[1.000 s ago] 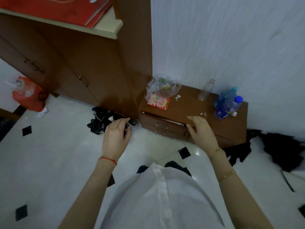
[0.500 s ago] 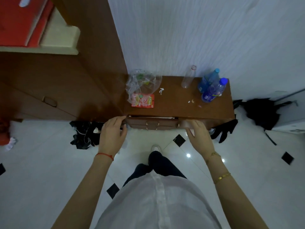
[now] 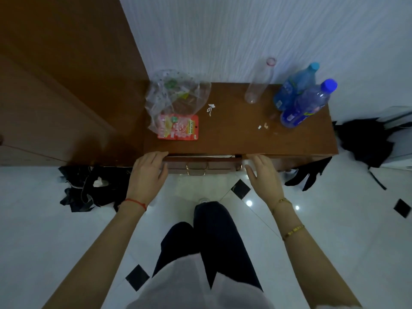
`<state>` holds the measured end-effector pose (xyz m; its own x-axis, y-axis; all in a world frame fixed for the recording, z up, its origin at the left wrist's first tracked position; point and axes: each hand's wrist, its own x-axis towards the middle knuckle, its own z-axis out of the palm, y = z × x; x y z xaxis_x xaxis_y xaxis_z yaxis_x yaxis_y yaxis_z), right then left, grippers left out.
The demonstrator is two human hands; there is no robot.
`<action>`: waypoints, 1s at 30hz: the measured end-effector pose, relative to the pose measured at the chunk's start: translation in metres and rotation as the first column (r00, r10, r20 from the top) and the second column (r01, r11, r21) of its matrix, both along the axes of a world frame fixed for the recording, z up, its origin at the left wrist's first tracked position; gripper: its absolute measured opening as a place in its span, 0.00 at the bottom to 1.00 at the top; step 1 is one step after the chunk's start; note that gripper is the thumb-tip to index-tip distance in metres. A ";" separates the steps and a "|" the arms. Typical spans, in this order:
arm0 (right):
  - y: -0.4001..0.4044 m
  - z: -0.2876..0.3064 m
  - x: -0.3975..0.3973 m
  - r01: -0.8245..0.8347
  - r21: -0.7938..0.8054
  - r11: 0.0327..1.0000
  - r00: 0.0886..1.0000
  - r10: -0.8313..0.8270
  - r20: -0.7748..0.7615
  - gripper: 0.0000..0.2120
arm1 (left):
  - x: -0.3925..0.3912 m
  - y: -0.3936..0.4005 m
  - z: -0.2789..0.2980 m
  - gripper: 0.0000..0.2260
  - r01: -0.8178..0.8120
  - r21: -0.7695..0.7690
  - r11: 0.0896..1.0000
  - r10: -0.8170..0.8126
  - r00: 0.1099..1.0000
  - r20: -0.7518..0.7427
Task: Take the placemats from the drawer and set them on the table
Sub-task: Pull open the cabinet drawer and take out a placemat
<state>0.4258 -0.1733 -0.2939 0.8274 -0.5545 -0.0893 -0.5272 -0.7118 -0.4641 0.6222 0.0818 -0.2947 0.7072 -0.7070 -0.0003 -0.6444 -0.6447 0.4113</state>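
**Both hands at the ends of a drawer barely ajar**

The top drawer (image 3: pixel 201 162) of the low wooden cabinet (image 3: pixel 245 134) stands a crack open, a pale strip showing in the gap under the surface; whether that strip is the placemats cannot be told. A brass handle (image 3: pixel 196 169) hangs at the middle of the drawer front.

Against half a second ago, the camera has come closer and squarer over the cabinet, and the hands sit at much the same spots, one at each end of the drawer front.

The left hand (image 3: pixel 148 175) lies with fingers spread and curled over the drawer's left top corner, touching it, its grip apart rather than clamped. The right hand (image 3: pixel 264 176) is flat and edge-on at the drawer's right end, fingers extended and apart, holding nothing. A red string circles the left wrist; gold bracelets sit on the right forearm.

On the surface, far left, a crumpled clear bag (image 3: pixel 176 99) rests over a red packet (image 3: pixel 178 128) whose print is too small to read. Far right stand an empty clear bottle (image 3: pixel 258 85) and two blue bottles (image 3: pixel 303 101), labels illegible. Dark cloth (image 3: pixel 89 188) lies on the white tiled floor (image 3: pixel 44 230) to the left.
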 end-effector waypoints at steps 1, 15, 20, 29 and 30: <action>-0.001 -0.023 0.002 -0.002 -0.005 1.000 1.000 0.002 0.002 0.15 | 0.002 -0.001 -0.024 0.13 0.011 0.003 1.000 -0.011 1.000 0.007; -0.021 -0.248 0.022 0.022 -0.382 0.924 0.980 0.056 0.191 0.14 | 0.044 0.007 -0.248 0.14 0.053 -0.055 0.997 -0.034 0.952 0.303; -0.017 -0.267 0.023 0.092 -0.421 0.902 0.956 0.037 0.290 0.14 | 0.049 0.006 -0.264 0.14 0.071 -0.128 0.989 -0.018 0.926 0.377; 0.005 -0.276 0.003 0.148 -0.397 0.906 0.922 0.019 0.386 0.14 | 0.034 0.023 -0.272 0.13 0.107 -0.209 0.972 -0.020 0.925 0.380; 0.008 -0.276 0.000 0.155 -0.395 0.906 0.918 0.016 0.395 0.13 | 0.030 0.027 -0.272 0.13 0.107 -0.220 0.970 -0.016 0.926 0.377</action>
<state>0.4255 -0.1652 -0.5697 0.7067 -0.5271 0.4719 -0.4254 -0.8496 -0.3120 0.6519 0.1084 -0.5671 0.5795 -0.6971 0.4222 -0.8145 -0.5141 0.2690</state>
